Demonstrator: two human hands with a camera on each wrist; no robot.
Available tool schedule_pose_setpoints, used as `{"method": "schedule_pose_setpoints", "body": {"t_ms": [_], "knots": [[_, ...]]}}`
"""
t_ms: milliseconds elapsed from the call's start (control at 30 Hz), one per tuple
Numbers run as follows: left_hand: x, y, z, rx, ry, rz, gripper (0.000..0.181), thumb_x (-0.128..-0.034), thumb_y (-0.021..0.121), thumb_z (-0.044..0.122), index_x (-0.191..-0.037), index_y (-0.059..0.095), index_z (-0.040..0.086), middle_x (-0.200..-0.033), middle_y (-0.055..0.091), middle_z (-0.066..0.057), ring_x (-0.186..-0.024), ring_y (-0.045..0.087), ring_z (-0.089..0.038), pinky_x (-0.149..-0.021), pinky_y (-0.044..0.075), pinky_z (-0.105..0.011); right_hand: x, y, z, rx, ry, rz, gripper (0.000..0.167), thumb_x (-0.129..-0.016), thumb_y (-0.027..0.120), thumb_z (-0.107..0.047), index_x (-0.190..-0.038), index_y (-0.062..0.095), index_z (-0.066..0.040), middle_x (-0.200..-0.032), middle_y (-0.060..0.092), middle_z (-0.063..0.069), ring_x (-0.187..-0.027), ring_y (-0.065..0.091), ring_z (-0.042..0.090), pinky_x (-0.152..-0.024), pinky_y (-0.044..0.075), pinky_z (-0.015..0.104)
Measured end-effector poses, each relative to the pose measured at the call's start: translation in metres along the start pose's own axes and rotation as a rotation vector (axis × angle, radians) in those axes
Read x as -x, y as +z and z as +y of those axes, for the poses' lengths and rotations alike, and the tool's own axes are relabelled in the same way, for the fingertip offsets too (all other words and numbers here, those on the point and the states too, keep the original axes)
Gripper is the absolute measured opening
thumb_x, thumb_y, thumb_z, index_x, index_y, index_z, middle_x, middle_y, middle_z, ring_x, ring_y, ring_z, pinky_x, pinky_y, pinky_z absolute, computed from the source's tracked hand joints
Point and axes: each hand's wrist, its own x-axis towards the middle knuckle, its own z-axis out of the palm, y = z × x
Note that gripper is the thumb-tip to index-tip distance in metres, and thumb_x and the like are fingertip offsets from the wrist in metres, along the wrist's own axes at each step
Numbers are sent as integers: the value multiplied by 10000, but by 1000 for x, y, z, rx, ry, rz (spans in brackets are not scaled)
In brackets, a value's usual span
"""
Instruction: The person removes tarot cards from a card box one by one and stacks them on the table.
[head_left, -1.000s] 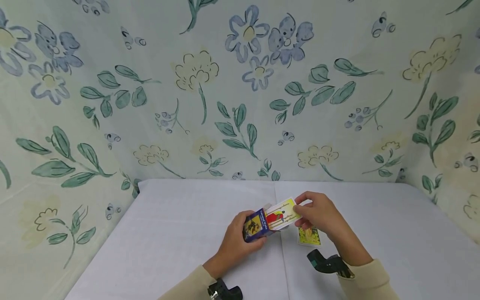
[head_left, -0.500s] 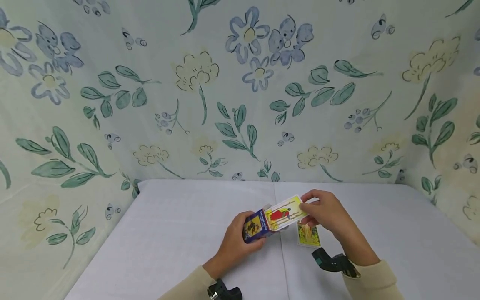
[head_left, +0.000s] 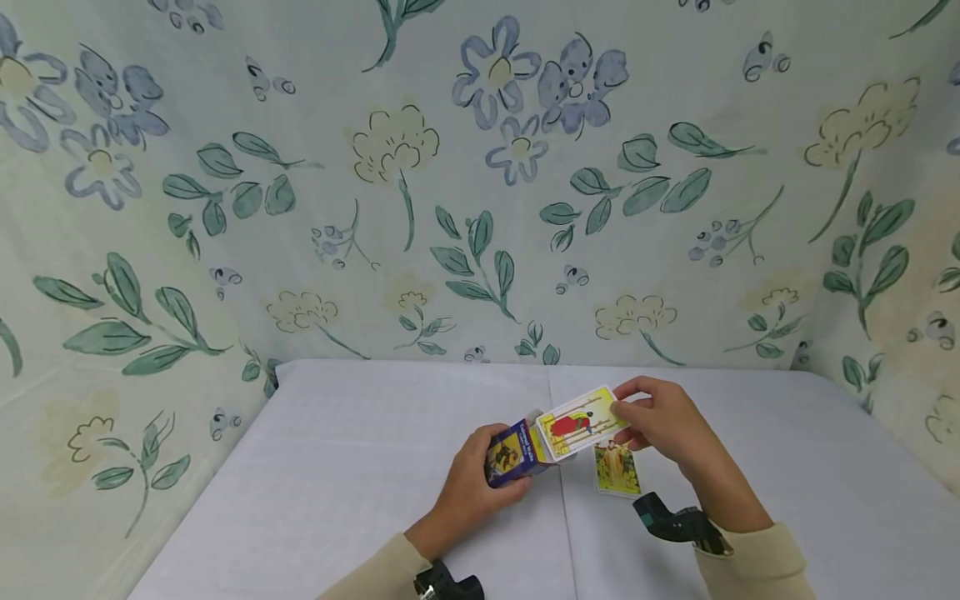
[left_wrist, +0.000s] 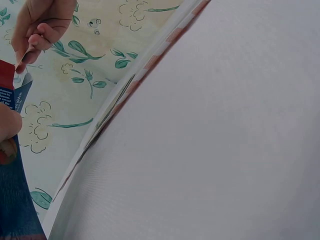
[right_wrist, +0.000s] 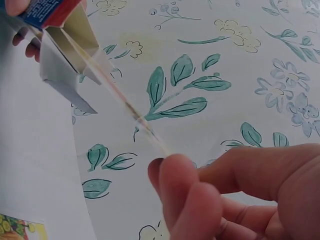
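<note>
My left hand point(head_left: 476, 475) grips a blue card box point(head_left: 507, 455), tilted with its flaps open toward the right. Between the thumb and fingers of my right hand point(head_left: 660, 417) is the outer end of an illustrated card point(head_left: 579, 423) with a red-robed figure on yellow and white. The card's inner end still meets the box mouth. Seen edge-on in the right wrist view, the card point(right_wrist: 127, 104) looks thin, and the box's opening point(right_wrist: 80, 42) shows pale inside. Below the right hand, another yellow illustrated card point(head_left: 617, 468) lies face up on the table.
A white cloth point(head_left: 360, 433) covers the table, with a crease running down its middle. Behind it hangs a floral-printed curtain point(head_left: 420, 275). Black wrist cameras point(head_left: 678, 523) are strapped near both cuffs.
My right hand has moved right and slightly up, drawing the card farther out of the box. More of the card on the table shows. The left hand has stayed nearly still.
</note>
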Motion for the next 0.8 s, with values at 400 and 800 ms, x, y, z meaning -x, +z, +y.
{"method": "schedule_pose_setpoints", "body": {"t_ms": [400, 800], "knots": [[1, 1, -2, 4, 6, -3, 671, -792, 782, 340, -1339, 439, 162, -1216, 531, 20, -1028, 520, -110, -853, 499, -271, -1, -10, 5, 3, -22, 10, 327, -927, 565, -154, -1200, 539, 23, -930, 689, 157, -646, 661, 229, -637, 561, 317], [0, 1, -2, -3, 13, 4, 677, -786, 784, 365, -1335, 443, 163, -1208, 534, 37, -1017, 520, -108, -851, 499, -276, -3, -18, 9, 2, -28, 31, 358, -924, 583, -151, -1228, 534, 32, -953, 688, 174, -639, 660, 238, -648, 565, 317]]}}
